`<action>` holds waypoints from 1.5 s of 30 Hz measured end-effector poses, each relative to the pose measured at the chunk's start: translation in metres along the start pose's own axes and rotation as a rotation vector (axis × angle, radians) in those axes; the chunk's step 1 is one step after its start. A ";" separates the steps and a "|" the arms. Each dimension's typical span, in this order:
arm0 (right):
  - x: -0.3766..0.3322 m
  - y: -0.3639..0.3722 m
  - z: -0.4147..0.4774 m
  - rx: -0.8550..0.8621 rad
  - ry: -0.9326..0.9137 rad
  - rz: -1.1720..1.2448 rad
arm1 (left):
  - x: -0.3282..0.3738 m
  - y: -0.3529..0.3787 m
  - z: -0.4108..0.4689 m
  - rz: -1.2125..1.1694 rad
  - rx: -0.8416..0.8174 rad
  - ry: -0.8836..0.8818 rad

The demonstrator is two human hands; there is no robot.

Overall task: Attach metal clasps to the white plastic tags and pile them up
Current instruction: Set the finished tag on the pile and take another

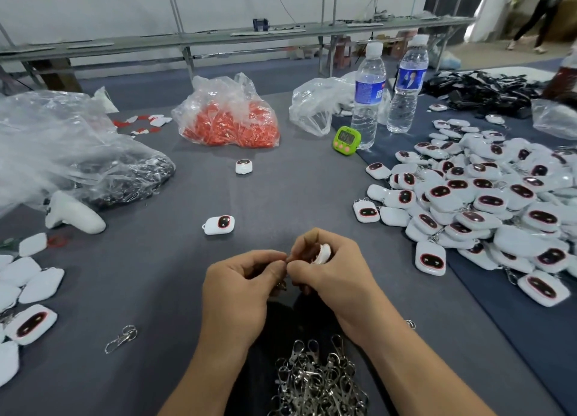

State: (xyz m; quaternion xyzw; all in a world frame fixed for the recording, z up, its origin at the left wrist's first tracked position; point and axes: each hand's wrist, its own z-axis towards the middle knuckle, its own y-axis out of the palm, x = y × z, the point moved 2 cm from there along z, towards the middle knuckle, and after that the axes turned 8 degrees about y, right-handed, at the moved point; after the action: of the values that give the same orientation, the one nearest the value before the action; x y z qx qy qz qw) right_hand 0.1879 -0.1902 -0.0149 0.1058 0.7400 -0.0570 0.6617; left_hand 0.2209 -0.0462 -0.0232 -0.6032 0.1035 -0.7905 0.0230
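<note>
Two grips, tip to tip: right fingers (312, 239) around white tag (323, 253), left fingers (269, 260) tight on clasp (282, 286).

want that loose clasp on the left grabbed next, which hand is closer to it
Left. The left hand is right of the loose clasp; the right hand is farther right.

Grey table (162, 278) under tags (487, 206), clasps (121, 338)
</note>
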 end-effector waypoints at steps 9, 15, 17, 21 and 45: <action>0.000 -0.004 0.004 0.074 -0.033 -0.027 | 0.006 -0.002 0.001 -0.063 -0.126 -0.078; -0.005 -0.004 0.004 0.044 -0.011 0.073 | 0.005 -0.006 0.002 0.065 -0.064 -0.025; -0.004 -0.002 0.005 0.064 -0.014 0.050 | 0.005 -0.008 0.001 0.127 -0.015 0.009; 0.000 -0.002 0.006 0.136 -0.017 -0.035 | 0.008 -0.010 -0.001 0.228 0.047 0.062; 0.000 0.006 -0.004 0.252 -0.257 -0.611 | 0.015 -0.002 -0.011 0.543 -0.050 0.519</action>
State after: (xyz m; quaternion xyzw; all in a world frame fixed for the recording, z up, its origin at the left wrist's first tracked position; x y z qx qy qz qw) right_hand 0.1850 -0.1830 -0.0142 -0.0476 0.6353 -0.3561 0.6836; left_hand 0.2062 -0.0455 -0.0114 -0.3339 0.2814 -0.8793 0.1901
